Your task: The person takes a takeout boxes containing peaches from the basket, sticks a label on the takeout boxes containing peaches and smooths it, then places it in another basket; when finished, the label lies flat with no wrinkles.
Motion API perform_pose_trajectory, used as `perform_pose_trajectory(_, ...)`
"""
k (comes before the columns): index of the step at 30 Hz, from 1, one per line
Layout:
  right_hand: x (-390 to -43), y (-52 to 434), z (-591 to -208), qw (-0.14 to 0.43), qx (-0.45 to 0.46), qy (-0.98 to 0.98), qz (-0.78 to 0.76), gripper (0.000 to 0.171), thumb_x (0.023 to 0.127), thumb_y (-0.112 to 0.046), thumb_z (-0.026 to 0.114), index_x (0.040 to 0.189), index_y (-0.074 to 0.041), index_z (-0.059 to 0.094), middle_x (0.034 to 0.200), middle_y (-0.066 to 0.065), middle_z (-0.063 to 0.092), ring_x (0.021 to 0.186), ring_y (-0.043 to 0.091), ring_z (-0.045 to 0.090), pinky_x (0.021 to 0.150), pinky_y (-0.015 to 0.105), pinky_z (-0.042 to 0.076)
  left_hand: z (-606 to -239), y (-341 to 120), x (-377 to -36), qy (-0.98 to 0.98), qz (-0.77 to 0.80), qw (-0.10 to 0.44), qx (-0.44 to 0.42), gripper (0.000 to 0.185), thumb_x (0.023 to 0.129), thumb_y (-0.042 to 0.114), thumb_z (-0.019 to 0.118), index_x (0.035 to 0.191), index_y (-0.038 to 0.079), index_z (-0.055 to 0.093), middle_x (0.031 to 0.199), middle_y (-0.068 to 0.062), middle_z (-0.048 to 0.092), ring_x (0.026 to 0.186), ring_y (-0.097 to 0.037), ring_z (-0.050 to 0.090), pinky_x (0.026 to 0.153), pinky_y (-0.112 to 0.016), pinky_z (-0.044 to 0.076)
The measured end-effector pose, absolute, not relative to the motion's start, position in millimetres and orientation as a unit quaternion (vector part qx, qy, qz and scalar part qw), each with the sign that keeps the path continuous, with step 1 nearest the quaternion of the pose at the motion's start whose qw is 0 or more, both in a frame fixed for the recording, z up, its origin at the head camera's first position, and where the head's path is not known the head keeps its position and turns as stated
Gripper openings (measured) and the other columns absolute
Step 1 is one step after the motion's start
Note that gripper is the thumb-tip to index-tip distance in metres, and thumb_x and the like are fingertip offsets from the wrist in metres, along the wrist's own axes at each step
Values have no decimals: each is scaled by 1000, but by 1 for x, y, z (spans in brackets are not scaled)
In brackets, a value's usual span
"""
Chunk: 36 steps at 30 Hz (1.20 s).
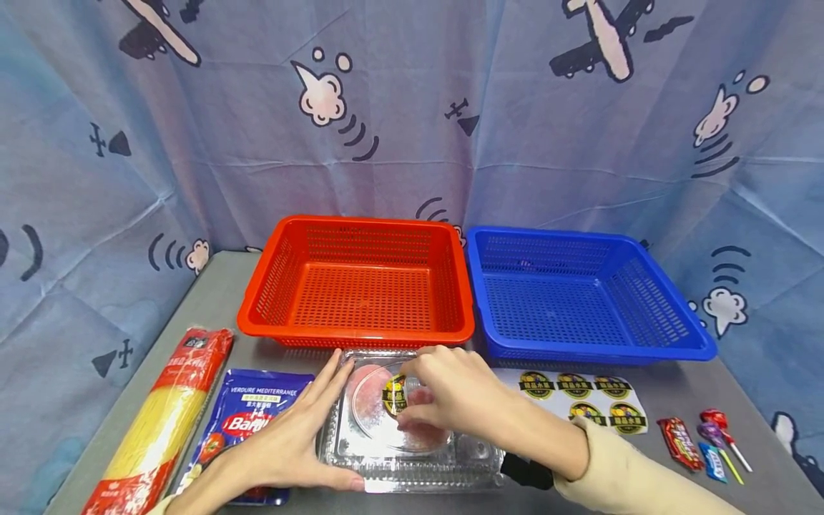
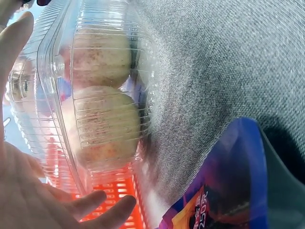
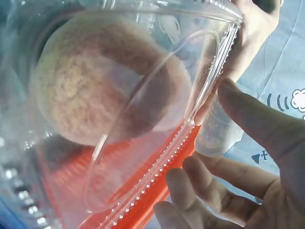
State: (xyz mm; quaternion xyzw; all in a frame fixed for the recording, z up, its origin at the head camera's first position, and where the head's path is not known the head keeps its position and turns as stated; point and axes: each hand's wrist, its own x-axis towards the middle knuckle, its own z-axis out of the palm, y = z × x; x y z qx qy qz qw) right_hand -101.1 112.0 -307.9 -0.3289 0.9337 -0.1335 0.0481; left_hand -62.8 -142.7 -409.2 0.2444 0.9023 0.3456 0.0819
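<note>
A clear plastic clamshell box [image 1: 412, 481] holds peaches [image 2: 102, 129], which show through its walls. My left hand [image 1: 292, 443] rests along the box's left side, fingers spread and fairly straight, thumb near the front corner. Over the lid, my right hand [image 1: 444, 390] holds a round black-and-yellow fruit sticker [image 1: 394, 395] between thumb and fingertips. From the right wrist, the sticker's pale back [image 3: 218, 136] looks bowed, close above the lid. Right of the box lies a white sheet of matching stickers [image 1: 582, 408], partly hidden by my right forearm.
Behind the box stand a red basket [image 1: 354, 335] and a blue basket [image 1: 599, 350]. At left lie a pack of spaghetti [image 1: 157, 422] and a blue sauce pouch [image 1: 257, 386]. A red-wrapped candy [image 1: 680, 443] and lollipops [image 1: 714, 422] lie at right.
</note>
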Motion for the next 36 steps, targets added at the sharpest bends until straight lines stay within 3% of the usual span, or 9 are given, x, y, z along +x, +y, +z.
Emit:
perform_pose_trajectory(7,-100,108,-310,59,-317,939,-122,40,71,-39,92,101,-15,80,64,-9,63,59,4,51,47,23,40,-411,-142,-63,902,345,79,247,139,64,74,83,167,20,6,175,-10,-6,155,-49,18,112,-69,39)
perform_pose_trajectory(15,-100,107,-314,71,-310,942,-111,33,70,-39,93,88,-17,76,62,-10,57,58,7,50,47,26,39,-409,-141,-63,902,346,82,243,139,64,73,84,167,20,7,175,-9,-5,156,-46,17,113,-67,39)
perform_pose_trajectory(22,-99,107,-315,89,-293,945,-115,42,69,-41,93,99,-15,80,58,-11,51,57,8,48,47,26,38,-408,-141,-63,901,350,81,245,139,65,70,86,167,22,5,175,-9,-6,155,-49,17,113,-68,39)
perform_pose_trajectory(28,-99,106,-312,91,-299,944,-103,38,67,-46,92,77,-17,69,59,-11,52,55,7,50,47,25,40,-407,-141,-63,898,357,92,239,139,64,71,85,167,24,4,175,-7,-8,156,-46,14,114,-67,38)
perform_pose_trajectory(33,-101,101,-305,73,-315,939,-120,31,74,-41,90,89,-17,79,69,-8,65,61,7,57,48,24,42,-408,-141,-64,898,358,97,238,139,64,72,84,167,24,4,175,-6,-8,157,-46,13,114,-68,37)
perform_pose_trajectory(36,-103,94,-303,55,-337,933,-116,11,79,-28,88,85,-20,83,81,-5,71,70,10,64,49,23,44,-408,-141,-64,899,356,95,236,139,64,71,85,167,24,4,175,-6,-8,157,-44,13,115,-66,37)
